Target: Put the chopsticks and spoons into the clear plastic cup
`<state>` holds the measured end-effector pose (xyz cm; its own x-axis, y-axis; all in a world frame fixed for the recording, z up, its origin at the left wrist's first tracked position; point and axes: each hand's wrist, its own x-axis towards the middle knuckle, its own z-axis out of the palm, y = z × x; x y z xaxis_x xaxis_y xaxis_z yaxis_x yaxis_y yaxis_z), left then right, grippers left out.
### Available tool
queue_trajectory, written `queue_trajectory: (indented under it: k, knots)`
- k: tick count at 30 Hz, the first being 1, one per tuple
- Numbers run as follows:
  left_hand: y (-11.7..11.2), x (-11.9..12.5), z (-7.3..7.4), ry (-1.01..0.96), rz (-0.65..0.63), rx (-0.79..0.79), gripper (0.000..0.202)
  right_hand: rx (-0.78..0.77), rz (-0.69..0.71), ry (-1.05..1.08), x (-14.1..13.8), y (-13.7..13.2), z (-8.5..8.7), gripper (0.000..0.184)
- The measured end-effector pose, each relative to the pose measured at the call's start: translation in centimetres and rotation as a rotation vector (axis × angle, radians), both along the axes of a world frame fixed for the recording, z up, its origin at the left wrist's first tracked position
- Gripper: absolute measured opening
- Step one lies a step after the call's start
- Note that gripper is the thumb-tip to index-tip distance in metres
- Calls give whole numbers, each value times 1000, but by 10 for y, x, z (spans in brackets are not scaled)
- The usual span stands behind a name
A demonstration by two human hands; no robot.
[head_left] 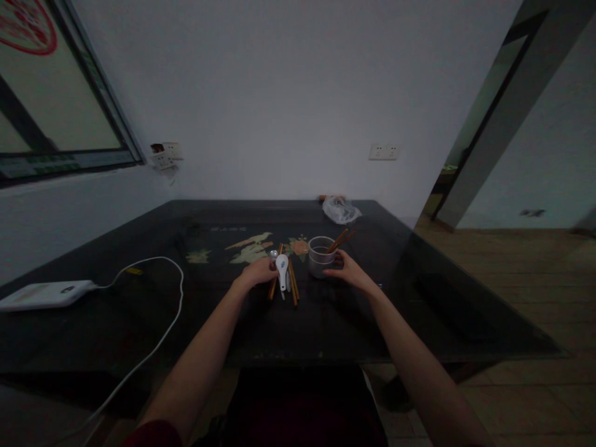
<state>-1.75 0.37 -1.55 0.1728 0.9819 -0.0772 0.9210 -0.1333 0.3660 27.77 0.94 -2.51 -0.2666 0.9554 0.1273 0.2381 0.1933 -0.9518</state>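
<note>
My left hand [258,272] rests on the dark table [139,310], its fingers curled over a bundle of wooden chopsticks [292,282] and a white spoon [282,268] lying side by side. A small metal-headed utensil [273,254] lies by the fingertips. My right hand [348,270] cups the side of a clear round cup [320,256] that stands upright. A chopstick [338,240] leans out of the cup toward the right.
A white flat device [44,293] with a white cable [158,323] lies at the table's left. A crumpled clear plastic bag [341,210] sits at the far edge. The table top has a painted bird-and-flower picture [251,248]. Wooden floor lies to the right.
</note>
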Motion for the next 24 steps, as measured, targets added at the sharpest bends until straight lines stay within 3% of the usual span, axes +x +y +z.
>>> queue_trajectory:
  k: [5,15,24]
  knots:
    - [0,0,0,35,-2,-27,29,9,0,6,0,0,-1,75]
    - [-19,23,8,225,229,76,38,42,-22,-23,1,3,-3,75]
    - [-11,11,0,280,265,118,35,17,-19,-1,0,5,-6,73]
